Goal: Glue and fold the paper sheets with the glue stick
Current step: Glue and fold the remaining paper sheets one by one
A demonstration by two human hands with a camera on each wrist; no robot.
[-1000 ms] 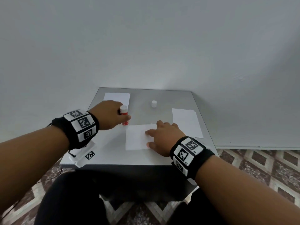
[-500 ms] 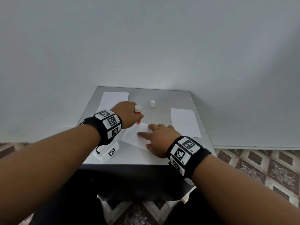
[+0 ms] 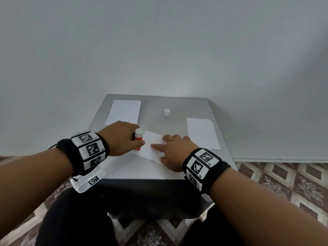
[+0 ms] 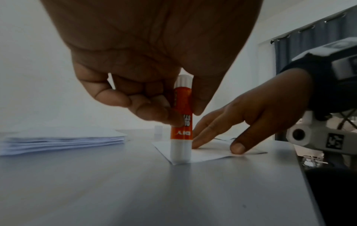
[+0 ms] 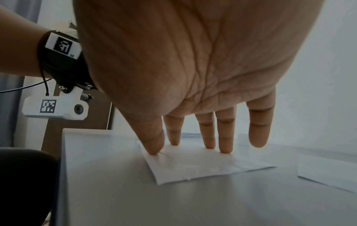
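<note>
Far L of table (image 3: 124, 167): paper stack (image 3: 124, 111). L hand (image 3: 122, 137) wraps fingers round glue stick (image 3: 138, 139), held upright, open end down on near-L corner of centre sheet (image 3: 150, 148). Cap (image 3: 167, 112) stands farther back, mid-table. R hand (image 3: 174, 153) fingers straight, spread, pressing sheet flat. Far R: 2nd stack (image 3: 202, 132).

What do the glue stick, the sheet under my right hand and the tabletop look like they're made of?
Glue stick: seemingly smooth plastic, white ends, glossy orange printed label.
Sheet: thin matte white paper, wrinkling under the right hand's thumb.
Tabletop: smooth grey surface with a soft sheen, perhaps laminate or painted metal; unclear which.
</note>
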